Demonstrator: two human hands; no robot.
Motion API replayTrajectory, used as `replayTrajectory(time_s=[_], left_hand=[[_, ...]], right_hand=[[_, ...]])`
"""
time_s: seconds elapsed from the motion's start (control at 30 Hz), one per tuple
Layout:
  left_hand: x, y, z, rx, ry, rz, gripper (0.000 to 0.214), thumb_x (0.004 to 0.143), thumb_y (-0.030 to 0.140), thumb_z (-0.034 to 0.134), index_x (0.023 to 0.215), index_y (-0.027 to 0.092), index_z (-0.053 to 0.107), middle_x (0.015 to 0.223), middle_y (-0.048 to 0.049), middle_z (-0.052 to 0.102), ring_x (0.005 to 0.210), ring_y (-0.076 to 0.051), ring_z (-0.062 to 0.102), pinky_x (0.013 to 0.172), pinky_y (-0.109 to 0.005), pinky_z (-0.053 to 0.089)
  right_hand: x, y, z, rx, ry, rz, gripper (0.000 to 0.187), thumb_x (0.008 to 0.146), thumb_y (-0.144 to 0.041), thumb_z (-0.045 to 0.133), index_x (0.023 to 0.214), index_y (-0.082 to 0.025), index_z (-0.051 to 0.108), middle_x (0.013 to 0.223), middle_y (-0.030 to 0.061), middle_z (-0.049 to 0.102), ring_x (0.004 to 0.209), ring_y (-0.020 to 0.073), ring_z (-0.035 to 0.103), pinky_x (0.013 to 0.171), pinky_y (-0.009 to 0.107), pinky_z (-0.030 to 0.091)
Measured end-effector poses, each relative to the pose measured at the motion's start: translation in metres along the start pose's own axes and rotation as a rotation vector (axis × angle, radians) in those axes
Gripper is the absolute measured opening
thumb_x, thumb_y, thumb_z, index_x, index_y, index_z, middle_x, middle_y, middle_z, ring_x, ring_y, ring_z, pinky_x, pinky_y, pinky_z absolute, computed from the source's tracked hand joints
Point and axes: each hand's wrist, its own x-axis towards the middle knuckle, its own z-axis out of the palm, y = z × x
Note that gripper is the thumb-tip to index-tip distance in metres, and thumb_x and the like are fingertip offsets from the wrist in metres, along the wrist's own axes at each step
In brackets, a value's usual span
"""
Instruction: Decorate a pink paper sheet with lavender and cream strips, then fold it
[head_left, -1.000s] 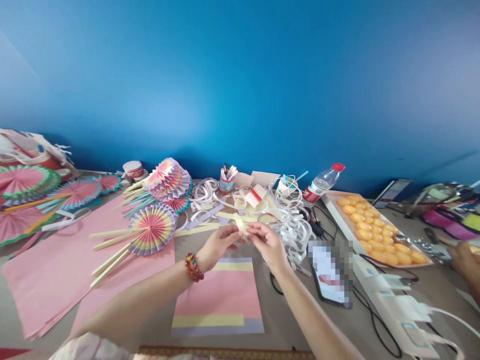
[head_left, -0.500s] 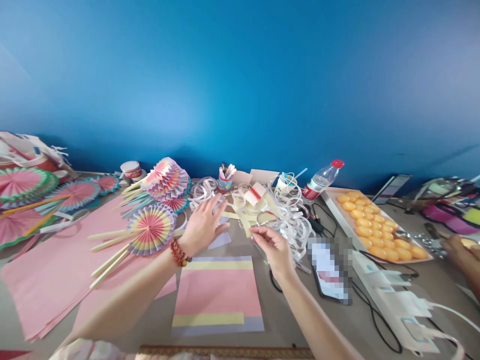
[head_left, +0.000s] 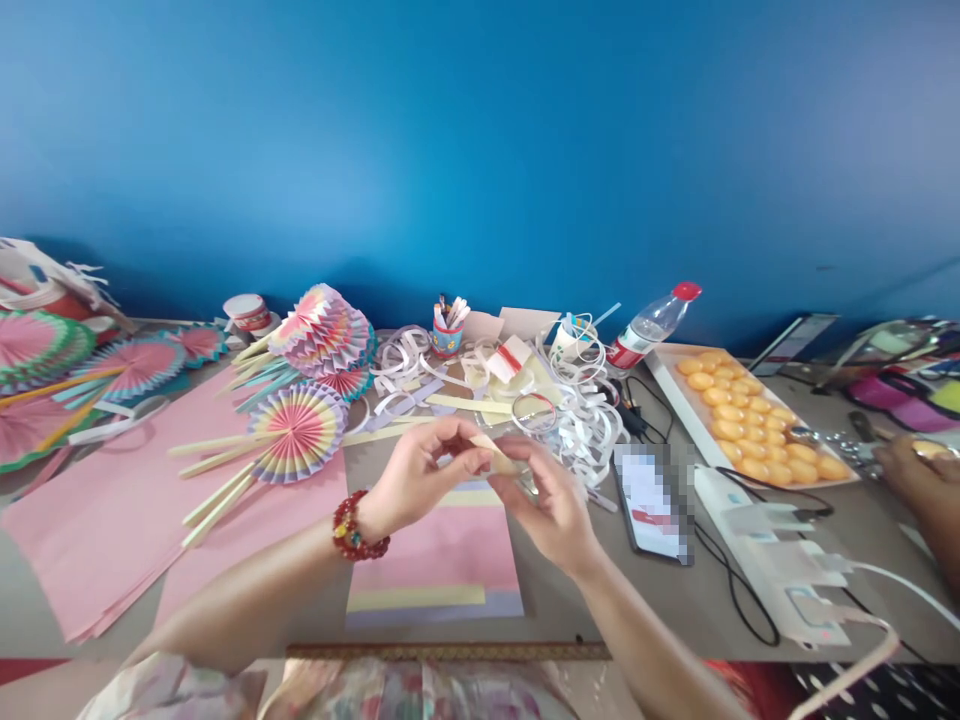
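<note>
My left hand (head_left: 420,475) and my right hand (head_left: 544,500) meet above the table, both pinching a small pale yellow strip of paper (head_left: 491,452) between their fingertips. A red bead bracelet (head_left: 352,527) sits on my left wrist. Under the hands lies a striped sheet of pink, yellow and lilac paper (head_left: 439,565). Just beyond the hands, curled white paper strips (head_left: 585,420) lie in a heap.
Folded rainbow paper fans with stick handles (head_left: 296,430) and pink sheets (head_left: 97,520) cover the left side. A phone (head_left: 651,500), power strip (head_left: 772,560), water bottle (head_left: 649,325) and tray of orange pieces (head_left: 750,425) lie right. Another person's hand (head_left: 915,475) is at the far right.
My left hand came back from the strips near the fans and joined my right hand on a yellow strip. The view has tilted down a little.
</note>
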Motion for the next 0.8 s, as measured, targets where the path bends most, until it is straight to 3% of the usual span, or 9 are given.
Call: replayTrajectory(time_s=[0.1,0.23,0.33,0.47,0.53,0.67,0.8], left_hand=[[-0.011,0.001,0.006,-0.142,0.0,-0.141,0.022,0.092,0.034,0.06,0.086,0.014,0.063,0.079,-0.0042,0.065,0.074,-0.015,0.063,0.07,-0.025,0.051],[-0.036,-0.007,0.006,0.074,-0.1,-0.182,0.014,0.092,0.029,0.058,0.096,0.016,0.064,0.084,-0.004,0.067,0.077,-0.015,0.063,0.071,-0.025,0.05],[-0.063,-0.015,0.004,0.328,-0.169,-0.001,0.014,0.094,0.022,0.052,0.104,0.018,0.061,0.096,-0.0067,0.068,0.088,-0.017,0.062,0.079,-0.029,0.05],[-0.096,-0.031,0.007,0.579,-0.475,0.233,0.021,0.097,0.014,0.044,0.104,0.018,0.063,0.108,-0.0079,0.068,0.101,-0.019,0.059,0.094,-0.035,0.046],[-0.108,-0.04,0.014,0.666,-0.563,0.302,0.022,0.098,0.014,0.044,0.108,0.018,0.063,0.113,-0.0069,0.068,0.105,-0.02,0.058,0.096,-0.034,0.045],[-0.12,-0.053,0.028,0.752,-0.629,0.369,0.023,0.1,0.019,0.044,0.117,0.017,0.061,0.12,-0.0076,0.065,0.106,-0.02,0.058,0.096,-0.035,0.046],[-0.124,-0.059,0.034,0.778,-0.594,0.372,0.025,0.1,0.019,0.046,0.12,0.016,0.06,0.121,-0.0085,0.064,0.108,-0.02,0.057,0.099,-0.035,0.045]], right_hand=[[-0.01,-0.003,-0.005,-0.033,-0.052,0.132,0.021,0.094,-0.039,0.053,0.084,-0.022,0.059,0.072,-0.0003,0.06,0.066,0.0135,0.056,0.064,0.024,0.044],[-0.029,0.006,-0.017,-0.051,-0.264,0.296,0.024,0.094,-0.043,0.053,0.086,-0.022,0.061,0.068,-0.0022,0.055,0.059,0.0114,0.047,0.053,0.021,0.035],[-0.051,0.02,-0.025,-0.054,-0.388,0.439,0.031,0.092,-0.047,0.054,0.078,-0.021,0.059,0.064,-0.0034,0.051,0.056,0.0107,0.042,0.051,0.022,0.03],[-0.079,0.036,-0.034,-0.016,-0.461,0.574,0.034,0.09,-0.05,0.054,0.074,-0.02,0.059,0.063,-0.0044,0.051,0.057,0.0105,0.043,0.053,0.021,0.03],[-0.087,0.041,-0.036,0.001,-0.47,0.613,0.033,0.088,-0.049,0.057,0.073,-0.02,0.06,0.064,-0.0041,0.053,0.06,0.0108,0.045,0.055,0.021,0.032],[-0.092,0.041,-0.034,-0.019,-0.547,0.698,0.033,0.087,-0.048,0.059,0.072,-0.018,0.06,0.065,-0.0046,0.052,0.062,0.0103,0.045,0.057,0.02,0.031],[-0.093,0.038,-0.028,-0.065,-0.616,0.733,0.033,0.087,-0.048,0.059,0.073,-0.018,0.058,0.066,-0.0054,0.049,0.064,0.0102,0.043,0.057,0.02,0.03]])
